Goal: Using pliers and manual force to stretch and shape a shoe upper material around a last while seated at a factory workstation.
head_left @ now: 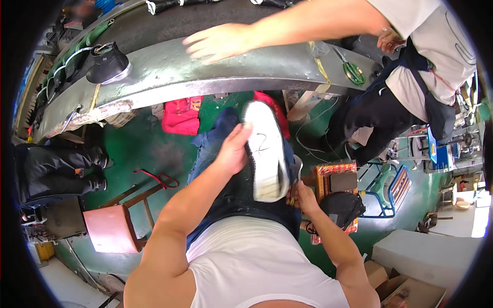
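A shoe (267,154) is held over my lap with its white sole facing up and a curved dark line drawn on it. My left hand (235,149) is closed round the shoe's upper left edge, thumb on the sole. Close beside the shoe's lower right edge, my right hand (304,199) is closed on a slim tool (296,172) with a greyish, curved upper part and a yellowish lower end. Its exact kind is unclear. The shoe's upper is turned away from view.
A long metal bench (169,66) crosses ahead, bearing a black shoe (108,64) and green-handled scissors (354,73). A co-worker's arm (287,28) reaches over it from the right. A pink-topped stool (112,229) stands left; a black bag (343,209) lies on a patterned seat right.
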The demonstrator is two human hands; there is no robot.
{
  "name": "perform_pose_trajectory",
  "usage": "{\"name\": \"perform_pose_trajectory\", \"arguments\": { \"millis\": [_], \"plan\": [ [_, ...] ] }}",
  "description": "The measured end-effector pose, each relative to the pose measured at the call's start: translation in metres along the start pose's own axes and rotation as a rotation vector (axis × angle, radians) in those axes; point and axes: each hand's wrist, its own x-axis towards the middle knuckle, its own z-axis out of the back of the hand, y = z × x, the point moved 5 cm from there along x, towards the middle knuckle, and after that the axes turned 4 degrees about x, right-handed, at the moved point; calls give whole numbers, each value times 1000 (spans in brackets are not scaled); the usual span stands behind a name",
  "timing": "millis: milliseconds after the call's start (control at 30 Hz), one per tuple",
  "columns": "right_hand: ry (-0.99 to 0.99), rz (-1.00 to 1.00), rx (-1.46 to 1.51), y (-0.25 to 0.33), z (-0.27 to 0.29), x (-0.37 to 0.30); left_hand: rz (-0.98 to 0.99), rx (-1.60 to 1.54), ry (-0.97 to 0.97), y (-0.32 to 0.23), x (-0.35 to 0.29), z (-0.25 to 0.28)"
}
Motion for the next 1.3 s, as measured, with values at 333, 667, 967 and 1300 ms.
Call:
{"name": "perform_pose_trajectory", "arguments": {
  "millis": [333,667,967,1300],
  "plan": [
    [-101,-54,146,16,-9,5,319,1181,151,48,-67,23],
    [157,481,-1117,95,-60,-27,414,431,-77,75,-76,43],
    [93,849,-1616,131,-89,-1,389,558,-55,85,-80,53],
    [402,462,-1300,128,-89,5,368,748,-22,78,-73,62]
  ]
}}
